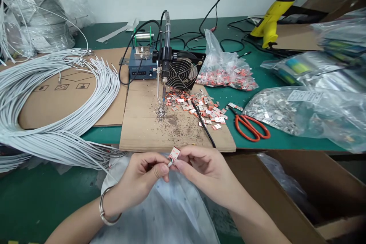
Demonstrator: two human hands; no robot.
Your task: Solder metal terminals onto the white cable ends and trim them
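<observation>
My left hand (140,177) pinches a thin white cable (170,163) close to its end, where short coloured wires show. My right hand (206,171) grips a small white-and-red circuit board (174,153) between thumb and fingertips. Board and wire ends meet between the two hands, just in front of the cardboard sheet; whether they are joined I cannot tell. Beyond my hands, a soldering iron (166,59) is clamped tip-down on a stand, beside a pile of similar boards (210,110).
A large coil of white cables (105,95) lies left. Behind the cardboard (143,133) stand a blue soldering station (140,66) and a fan (183,70). Orange-handled scissors (251,127), a bag of metal parts (274,110) and a yellow heat gun (268,21) are right. Below is an open carton (257,190).
</observation>
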